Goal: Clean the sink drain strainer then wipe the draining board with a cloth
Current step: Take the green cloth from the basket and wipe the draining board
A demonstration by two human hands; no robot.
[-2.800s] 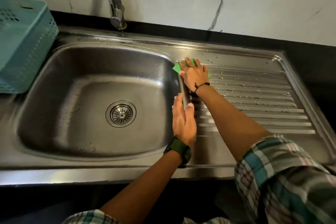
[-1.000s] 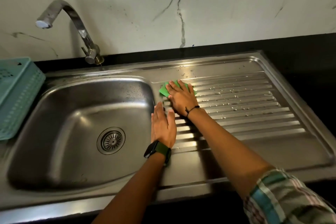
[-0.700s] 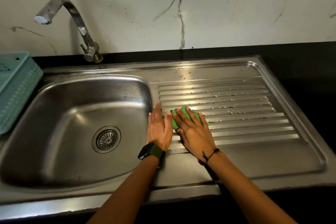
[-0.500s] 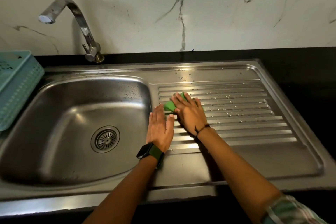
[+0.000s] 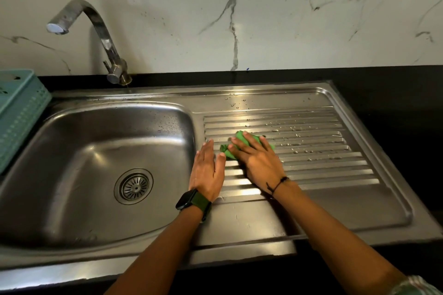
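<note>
Cloth [image 5: 239, 145], green and bunched, lies centre frame on the board's [image 5: 335, 175] left ribs, pressed under the flat right hand [image 5: 257, 161]. Droplets sit right and above it along the ribs. Left hand [image 5: 207, 172] rests flat, holding nothing, just left.

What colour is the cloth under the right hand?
Bright green; the cloth shows best in the head view, under the right hand on the draining board.
</note>
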